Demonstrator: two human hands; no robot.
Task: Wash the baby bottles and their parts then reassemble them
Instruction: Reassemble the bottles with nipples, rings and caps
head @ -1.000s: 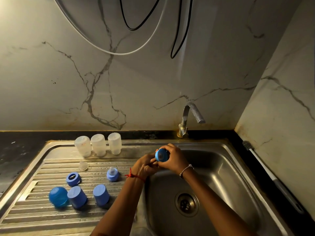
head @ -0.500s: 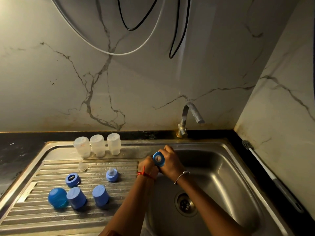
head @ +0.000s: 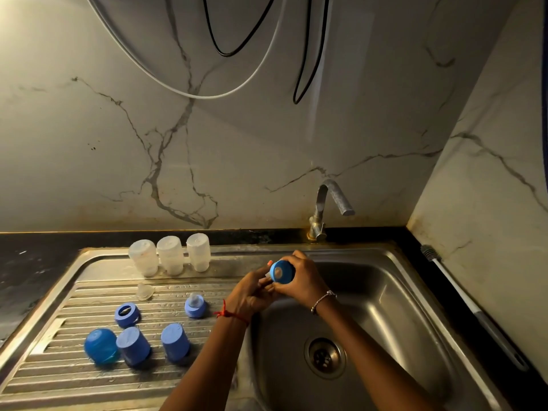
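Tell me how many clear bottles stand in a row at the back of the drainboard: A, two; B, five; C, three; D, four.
C: a left bottle, a middle bottle and a right bottle stand side by side along the back edge of the drainboard, and no other clear bottle shows.

Below the tap [head: 327, 209], the sink basin [head: 409, 307] lies open down to the drain [head: 324, 358]. The left hand [head: 252, 295] and right hand [head: 305, 280], both clasped round a blue collar [head: 282, 272], block its left rim. Left of the tap, three upturned bottles [head: 170, 256] line the back edge and blue caps [head: 175, 341] dot the ribbed drainboard [head: 74, 390]; bare ribs show nearest the viewer. Right of the tap, a brush [head: 459, 290] lies along the wall.
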